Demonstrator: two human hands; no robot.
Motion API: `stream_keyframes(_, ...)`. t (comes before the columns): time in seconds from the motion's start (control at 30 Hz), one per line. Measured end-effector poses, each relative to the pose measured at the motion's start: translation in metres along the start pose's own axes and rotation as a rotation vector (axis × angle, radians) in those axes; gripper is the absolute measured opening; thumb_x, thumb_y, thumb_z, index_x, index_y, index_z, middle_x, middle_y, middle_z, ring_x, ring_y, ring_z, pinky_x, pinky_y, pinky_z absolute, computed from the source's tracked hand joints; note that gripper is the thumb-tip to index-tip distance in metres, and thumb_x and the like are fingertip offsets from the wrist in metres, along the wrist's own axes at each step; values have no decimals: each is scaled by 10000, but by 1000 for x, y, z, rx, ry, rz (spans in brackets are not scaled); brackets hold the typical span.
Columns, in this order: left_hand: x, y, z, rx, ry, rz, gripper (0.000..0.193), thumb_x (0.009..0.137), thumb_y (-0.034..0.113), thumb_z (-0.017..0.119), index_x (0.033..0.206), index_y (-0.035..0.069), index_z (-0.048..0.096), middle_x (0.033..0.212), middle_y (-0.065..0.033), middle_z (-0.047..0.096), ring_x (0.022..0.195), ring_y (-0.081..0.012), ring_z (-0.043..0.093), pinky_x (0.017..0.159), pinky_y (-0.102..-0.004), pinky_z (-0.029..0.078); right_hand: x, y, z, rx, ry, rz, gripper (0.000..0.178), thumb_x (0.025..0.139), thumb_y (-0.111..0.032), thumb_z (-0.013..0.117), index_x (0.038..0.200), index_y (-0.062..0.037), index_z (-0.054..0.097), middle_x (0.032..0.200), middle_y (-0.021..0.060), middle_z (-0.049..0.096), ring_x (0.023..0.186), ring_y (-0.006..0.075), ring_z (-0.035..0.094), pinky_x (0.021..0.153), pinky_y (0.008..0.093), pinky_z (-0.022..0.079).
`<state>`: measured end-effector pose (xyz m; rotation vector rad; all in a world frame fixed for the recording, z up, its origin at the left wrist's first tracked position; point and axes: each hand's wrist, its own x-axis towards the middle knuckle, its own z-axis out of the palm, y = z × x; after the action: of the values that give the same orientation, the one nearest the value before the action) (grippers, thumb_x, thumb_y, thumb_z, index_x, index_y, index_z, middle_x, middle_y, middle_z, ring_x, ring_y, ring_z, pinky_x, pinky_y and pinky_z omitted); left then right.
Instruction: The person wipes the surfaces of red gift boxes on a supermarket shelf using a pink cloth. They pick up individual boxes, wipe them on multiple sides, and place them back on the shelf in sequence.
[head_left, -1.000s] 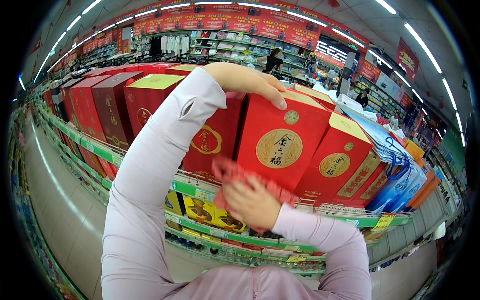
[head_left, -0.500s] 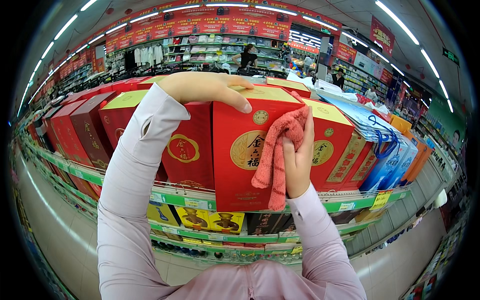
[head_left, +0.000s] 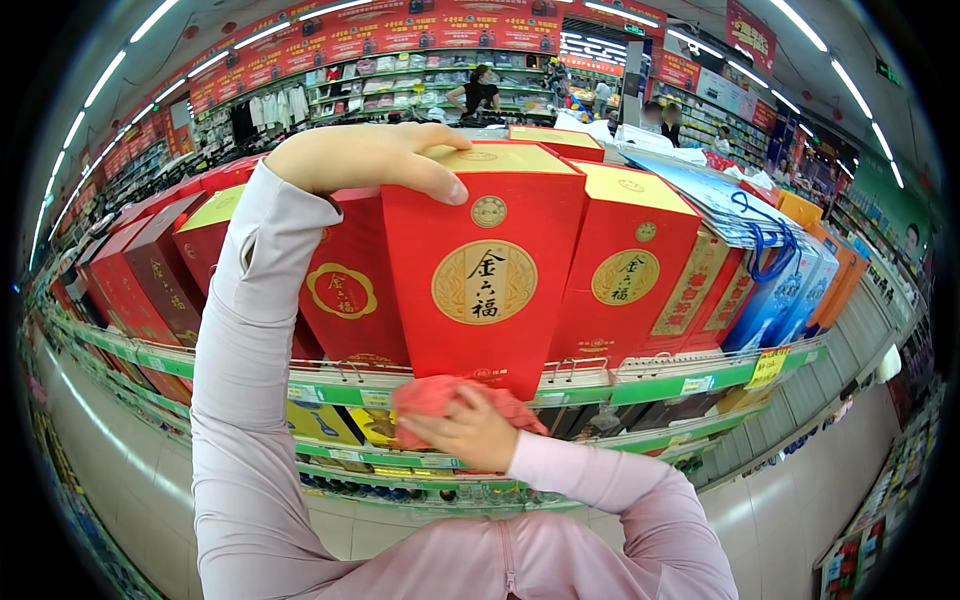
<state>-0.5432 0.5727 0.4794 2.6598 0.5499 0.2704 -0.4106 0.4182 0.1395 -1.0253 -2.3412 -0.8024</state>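
Left hand (head_left: 375, 160): draped over top front edge of tall red gift box (head_left: 480, 270), fingers curled down its face, box tipped forward off green shelf rail (head_left: 640, 385).
Right hand (head_left: 465, 432): closed loosely around pink-red cloth (head_left: 440, 398), pressed just under box's lower edge.
Handling note: best kept steady from the top; wipe in flat strokes, clear of neighbouring red boxes (head_left: 625, 270).

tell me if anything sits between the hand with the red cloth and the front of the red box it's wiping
Nothing visible does. The right hand presses the red cloth against the lower front edge of the red box, above the green shelf rail. The left hand grips the box's top.
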Motion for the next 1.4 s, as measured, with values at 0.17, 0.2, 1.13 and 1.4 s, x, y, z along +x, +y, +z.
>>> stream_keyframes(0.17,-24,5,-4,35,18,-34,922,786,461,710,1526,-4,416,1508,-199,483,1372,-286,459,1157,-351,325,41,-17,9,-3,17,-163,566,868,-194,611,1426,-123,546,1380,-22,596,1166,184,584,1092,406,416)
stream_keyframes(0.2,-27,8,-5,48,10,-35,930,782,466,713,1528,-2,413,1510,-200,481,1373,-290,460,1157,-353,326,34,-14,13,40,-4,-175,572,856,-187,627,1419,-120,545,1379,-11,594,1204,186,576,1097,401,411)
stream_keyframes(1.13,-33,80,-30,266,156,12,1063,572,526,781,1491,82,485,1305,-128,608,1151,-235,598,1007,-374,456,3,38,-65,2788,309,836,432,1081,-303,402,1327,27,533,1250,139,630,1130,257,634,1024,392,508)
stream_keyframes(1.4,6,46,2,362,105,151,946,644,290,811,1498,84,459,1347,-113,528,1262,-245,502,1076,-375,404,27,60,-92,2820,548,597,314,1056,-295,490,1201,-27,566,1154,185,635,1032,358,650,906,467,553)
